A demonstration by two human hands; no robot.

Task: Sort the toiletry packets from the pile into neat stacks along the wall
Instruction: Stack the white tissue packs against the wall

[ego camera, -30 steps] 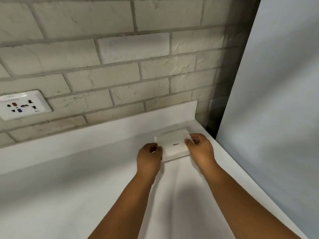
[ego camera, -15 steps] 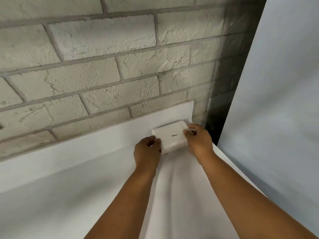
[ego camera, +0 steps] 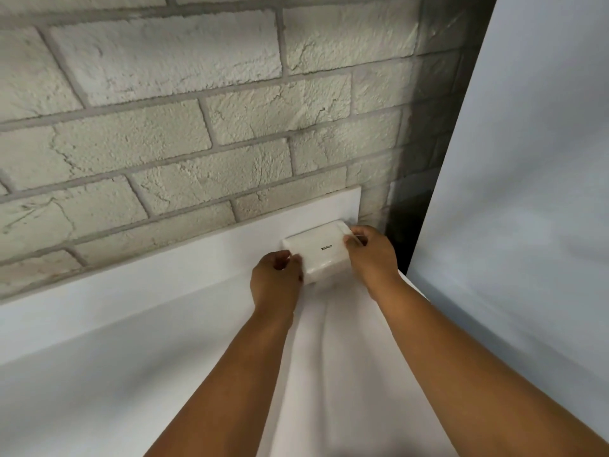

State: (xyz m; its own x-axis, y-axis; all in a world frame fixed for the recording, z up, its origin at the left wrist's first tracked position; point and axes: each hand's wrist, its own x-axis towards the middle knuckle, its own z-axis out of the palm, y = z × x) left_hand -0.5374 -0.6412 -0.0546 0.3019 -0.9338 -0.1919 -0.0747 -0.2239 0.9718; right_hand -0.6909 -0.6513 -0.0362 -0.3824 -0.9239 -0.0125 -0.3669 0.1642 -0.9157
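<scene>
I am looking at rough, whitewashed brick (ego camera: 171,133) with grey mortar running across the left, above a smooth white upstand (ego camera: 164,275) and a matte white table (ego camera: 99,374). My left hand (ego camera: 275,282) is curling its fingers (ego camera: 295,260) against the left end of a soft, rounded, rectangular stack of white packets (ego camera: 321,253), which is sitting at the table's back right corner against the upstand. My right hand (ego camera: 372,255) is gripping its right end, beside a plain pale panel (ego camera: 527,192).

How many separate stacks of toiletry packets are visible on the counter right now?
1. The stack of white packets sits in the counter's far right corner against the backsplash, held between the left hand and right hand. How many packets it contains cannot be told.
</scene>
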